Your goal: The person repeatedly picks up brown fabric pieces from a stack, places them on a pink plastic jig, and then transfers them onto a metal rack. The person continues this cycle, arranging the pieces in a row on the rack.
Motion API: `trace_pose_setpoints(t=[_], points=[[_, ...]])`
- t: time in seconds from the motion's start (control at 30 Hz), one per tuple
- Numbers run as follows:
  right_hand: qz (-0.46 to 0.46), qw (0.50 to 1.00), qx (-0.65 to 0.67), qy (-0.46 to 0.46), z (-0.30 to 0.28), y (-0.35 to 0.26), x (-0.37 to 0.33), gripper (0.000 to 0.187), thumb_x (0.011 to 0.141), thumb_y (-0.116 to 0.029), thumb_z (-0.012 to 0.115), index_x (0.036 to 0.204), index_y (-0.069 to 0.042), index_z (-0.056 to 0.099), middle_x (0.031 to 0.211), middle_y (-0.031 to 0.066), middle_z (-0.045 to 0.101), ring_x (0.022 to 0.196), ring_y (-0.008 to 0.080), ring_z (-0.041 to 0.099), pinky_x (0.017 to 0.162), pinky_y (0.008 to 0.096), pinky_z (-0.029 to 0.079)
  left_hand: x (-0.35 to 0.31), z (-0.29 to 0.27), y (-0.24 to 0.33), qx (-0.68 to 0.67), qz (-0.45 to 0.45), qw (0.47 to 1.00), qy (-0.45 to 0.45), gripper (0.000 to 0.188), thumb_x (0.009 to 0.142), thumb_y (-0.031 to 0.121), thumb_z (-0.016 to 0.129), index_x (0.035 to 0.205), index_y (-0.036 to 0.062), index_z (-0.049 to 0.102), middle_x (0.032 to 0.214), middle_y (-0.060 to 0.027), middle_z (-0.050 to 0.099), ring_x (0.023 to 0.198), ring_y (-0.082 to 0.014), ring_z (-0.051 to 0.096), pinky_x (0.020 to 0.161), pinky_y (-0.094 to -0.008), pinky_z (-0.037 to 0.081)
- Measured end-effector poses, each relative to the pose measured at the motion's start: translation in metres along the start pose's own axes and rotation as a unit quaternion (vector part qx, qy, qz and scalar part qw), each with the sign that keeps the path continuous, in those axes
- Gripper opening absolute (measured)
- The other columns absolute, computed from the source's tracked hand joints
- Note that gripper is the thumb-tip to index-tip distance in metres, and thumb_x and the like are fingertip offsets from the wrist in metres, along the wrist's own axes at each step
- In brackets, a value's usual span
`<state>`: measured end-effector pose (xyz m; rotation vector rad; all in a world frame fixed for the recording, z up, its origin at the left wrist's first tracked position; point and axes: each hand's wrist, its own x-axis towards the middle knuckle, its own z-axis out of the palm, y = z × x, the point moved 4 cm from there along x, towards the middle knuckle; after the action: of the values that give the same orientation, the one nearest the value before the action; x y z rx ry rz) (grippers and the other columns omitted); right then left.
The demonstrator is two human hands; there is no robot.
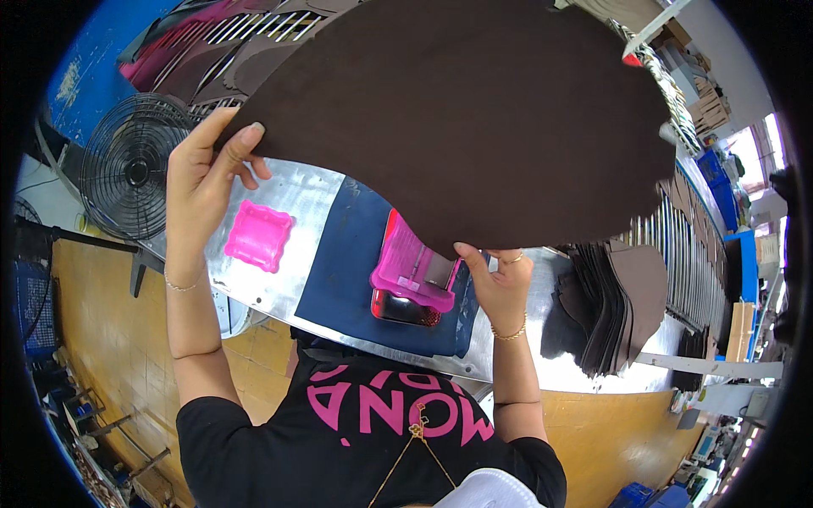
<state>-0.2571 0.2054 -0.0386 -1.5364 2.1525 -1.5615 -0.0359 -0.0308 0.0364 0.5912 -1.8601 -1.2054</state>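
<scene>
A large dark brown sheet, leather-like and cut with a scalloped right edge [474, 127], is held up in front of me and fills the upper middle. My left hand [212, 165] pinches its left corner between thumb and fingers. Its lower edge is gripped by my right hand [501, 284], thumb in front and fingers partly hidden behind. Under the sheet, a pink plastic basket [394, 269] with small items in it rests on a red-edged phone [398, 308]. Both lie on a dark blue cloth [339, 284] on the metal table [222, 269].
A small pink tray [259, 236] lies on the table's left part. Beyond the table's left end stands a black wire fan [135, 172]. To the right is a stack of brown cut pieces [614, 305], beside a slatted rack [690, 271]. More pieces hang on a rack at the upper left [224, 63].
</scene>
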Motion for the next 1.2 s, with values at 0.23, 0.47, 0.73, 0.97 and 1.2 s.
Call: trace_pose_setpoints(t=[0.23,0.47,0.73,0.97,1.2], points=[[-0.113,0.982,-0.148,0.020,-0.009,-0.002,-0.021,0.015,0.069,0.003,0.070,0.082,-0.005,0.069,0.081,0.0082,0.069,0.074,0.0255,0.065,0.071,0.0384,0.047,-0.018,0.000,-0.021,0.059,-0.077,0.993,-0.070,0.012,0.088,0.007,0.062,0.093,-0.0034,0.062,0.073,-0.0018,0.059,0.060,-0.0068,0.058,0.051,-0.0190,0.041],[-0.022,0.976,-0.217,-0.001,-0.056,0.029,-0.077,0.022,0.072,0.004,0.066,0.089,-0.010,0.067,0.081,0.0047,0.068,0.078,0.0197,0.065,0.080,0.0357,0.038,-0.026,0.075,-0.044,0.090,-0.084,0.965,-0.233,0.009,0.082,0.004,0.066,0.085,-0.0044,0.064,0.071,-0.0086,0.057,0.055,-0.0146,0.059,0.052,-0.0262,0.045],[0.267,0.950,-0.144,0.071,-0.144,0.052,-0.167,0.011,0.073,0.002,0.073,0.083,0.000,0.070,0.080,0.0100,0.070,0.073,0.0182,0.064,0.070,0.0286,0.048,-0.033,0.165,-0.015,0.126,0.188,0.918,-0.327,0.006,0.073,0.011,0.072,0.078,0.0083,0.071,0.076,-0.0036,0.055,0.071,-0.0228,0.059,0.060,-0.0333,0.048],[0.232,0.962,-0.104,0.098,-0.210,0.038,-0.174,0.010,0.083,-0.001,0.068,0.085,0.001,0.058,0.087,0.0008,0.057,0.078,0.0080,0.051,0.072,0.0207,0.042,-0.016,0.223,0.014,0.086,0.324,0.874,-0.352,0.004,0.072,0.011,0.069,0.075,0.0079,0.067,0.088,-0.0050,0.051,0.085,-0.0242,0.052,0.069,-0.0352,0.044],[0.113,0.938,0.012,0.329,-0.230,0.024,-0.070,0.039,0.088,-0.007,0.062,0.124,-0.001,0.049,0.099,0.0044,0.061,0.090,0.0087,0.053,0.080,0.0206,0.042,0.072,0.251,0.092,0.158,0.520,0.832,-0.112,0.005,0.069,0.008,0.067,0.073,0.0108,0.067,0.097,-0.0050,0.050,0.097,-0.0246,0.050,0.080,-0.0368,0.040]])
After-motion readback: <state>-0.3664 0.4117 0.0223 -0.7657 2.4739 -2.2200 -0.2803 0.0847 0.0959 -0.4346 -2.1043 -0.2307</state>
